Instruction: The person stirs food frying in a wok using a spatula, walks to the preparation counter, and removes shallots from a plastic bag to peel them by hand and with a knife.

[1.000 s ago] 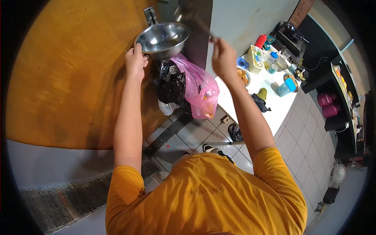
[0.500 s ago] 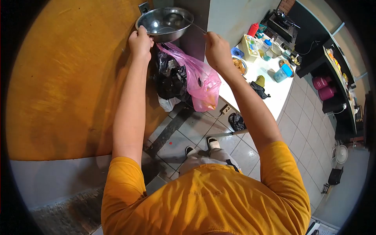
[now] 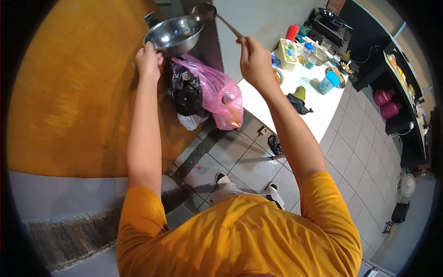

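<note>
My left hand is closed on the near rim of a shiny metal bowl, held up in front of the orange wall. In my right hand is the handle of a ladle, its dark round head just above the bowl's right rim. Whether the ladle touches the rim I cannot tell. A pink plastic bag and a black plastic bag hang just below the bowl. The bowl looks empty apart from reflections.
To the right stands a white table with a blue-lidded container, a plastic tub, a red bottle and a dark cloth-like bundle. Farther off is a stove. Pink gas cylinders stand beneath a black counter.
The ladle's head has come up out of the bowl to above its right rim. My left hand and the bowl have shifted left in view. The feet have stepped and the view has turned slightly.
</note>
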The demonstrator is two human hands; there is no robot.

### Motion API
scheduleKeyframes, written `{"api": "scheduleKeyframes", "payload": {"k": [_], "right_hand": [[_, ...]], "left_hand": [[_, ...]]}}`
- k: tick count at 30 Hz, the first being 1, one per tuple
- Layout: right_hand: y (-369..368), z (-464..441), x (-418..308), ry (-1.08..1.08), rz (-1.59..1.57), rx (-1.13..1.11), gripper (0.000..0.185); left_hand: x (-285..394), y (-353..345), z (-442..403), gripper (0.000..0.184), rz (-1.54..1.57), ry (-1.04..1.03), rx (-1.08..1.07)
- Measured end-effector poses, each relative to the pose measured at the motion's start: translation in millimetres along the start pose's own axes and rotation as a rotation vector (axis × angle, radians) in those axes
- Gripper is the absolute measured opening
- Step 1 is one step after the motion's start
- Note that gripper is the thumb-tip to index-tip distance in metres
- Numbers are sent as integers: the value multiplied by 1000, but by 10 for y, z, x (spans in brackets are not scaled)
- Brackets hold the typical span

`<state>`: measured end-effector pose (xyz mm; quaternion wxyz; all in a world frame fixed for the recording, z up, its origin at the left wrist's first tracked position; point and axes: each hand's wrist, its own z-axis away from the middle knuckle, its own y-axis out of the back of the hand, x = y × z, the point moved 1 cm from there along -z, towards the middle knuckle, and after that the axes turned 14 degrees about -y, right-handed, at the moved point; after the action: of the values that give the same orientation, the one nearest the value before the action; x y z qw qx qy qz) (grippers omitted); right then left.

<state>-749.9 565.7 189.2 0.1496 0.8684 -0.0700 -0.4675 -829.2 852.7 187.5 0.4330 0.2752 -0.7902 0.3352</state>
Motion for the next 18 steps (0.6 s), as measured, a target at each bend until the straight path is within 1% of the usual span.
{"api": "scheduleKeyframes", "payload": {"k": [3,6,8,10,12,14,15,18], "right_hand": [[704,271,278,-307,-48,-206,25],[1553,534,711,-296,-122,-187,25],[2215,681,965,-399,-129,-237,25],[2865,823,1202,-443,-97,-232,25],[3491,954,1451,-473,-100,-173,23],[4094,1042,1652,-436,19,-137,21],[4378,1084,1719,-494,69,-140,20],[5039,1161,2005,-570,190,-85,18]], "left_hand": [[192,-219,601,24,-24,8,-31],[317,-743,1365,24,-91,39,-89],[286,-1319,1964,26,-108,111,-187],[105,-1879,2544,26,-98,201,-205],[-105,-2452,3051,25,-74,235,-291],[-370,-2949,3486,23,-8,297,-368],[-464,-3203,3690,24,6,327,-399],[-648,-3947,4234,26,68,427,-479]]}}
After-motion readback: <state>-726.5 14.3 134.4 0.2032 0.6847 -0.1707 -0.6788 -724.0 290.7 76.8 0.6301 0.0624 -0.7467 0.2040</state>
